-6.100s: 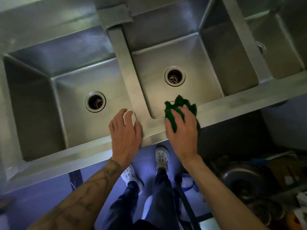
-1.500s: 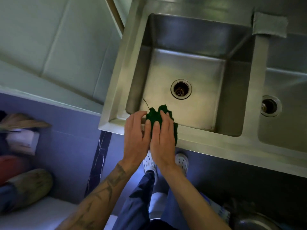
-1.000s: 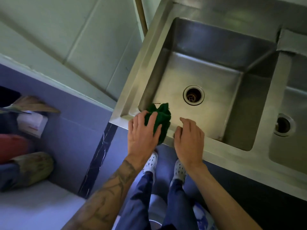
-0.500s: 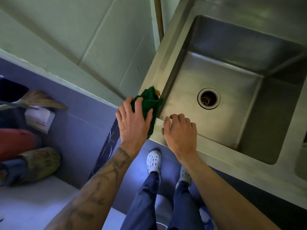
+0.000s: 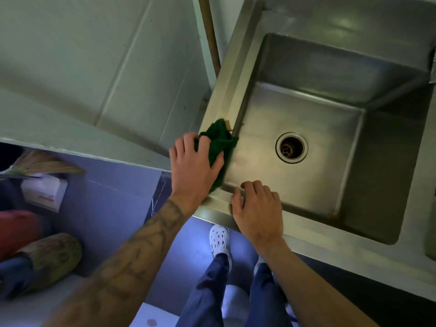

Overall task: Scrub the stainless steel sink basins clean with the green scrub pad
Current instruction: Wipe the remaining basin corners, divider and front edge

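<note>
The green scrub pad lies crumpled on the left rim of the leftmost stainless steel basin. My left hand presses down on the pad with fingers spread over it, near the front left corner of the sink. My right hand rests on the front rim, its fingers curled over the inner edge into the basin. The basin's round drain sits in the middle of the floor. The lower part of the pad is hidden under my left palm.
A pale tiled wall meets the sink's left side, with a brown pipe in the gap. A broom head, a white box and rolled bundles lie at lower left. My feet in white clogs stand below the rim.
The pad passed from my right hand to my left about a second ago. My left hand has since slid it from the front corner up the left rim; my right hand stays on the front rim.
</note>
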